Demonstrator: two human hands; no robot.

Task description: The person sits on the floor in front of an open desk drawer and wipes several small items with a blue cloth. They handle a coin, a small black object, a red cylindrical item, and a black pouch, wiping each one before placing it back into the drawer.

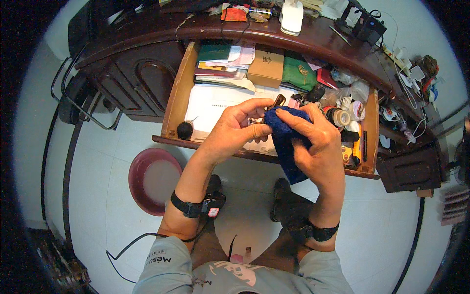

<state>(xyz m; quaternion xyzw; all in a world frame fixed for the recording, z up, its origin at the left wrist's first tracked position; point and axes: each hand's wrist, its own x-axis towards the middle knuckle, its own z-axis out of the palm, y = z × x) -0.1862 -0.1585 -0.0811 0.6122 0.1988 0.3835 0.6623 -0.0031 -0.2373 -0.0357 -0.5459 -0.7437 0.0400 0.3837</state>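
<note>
My left hand pinches a small object with a glossy dark brown end above the open wooden drawer. A shiny metallic bit shows between my left fingers, but I cannot tell what the object is. My right hand grips a dark blue towel-like cloth, bunched against that object. The cloth's loose end hangs down past the drawer's front edge. Both hands are close together, thumbs facing each other, and the cloth hides part of the object.
In the drawer lie papers, a cardboard box, a green pouch, tape rolls and a yellow utility knife. A dark fluffy ball sits at its left corner. A pink basin stands on the floor. Cables lie on the desk.
</note>
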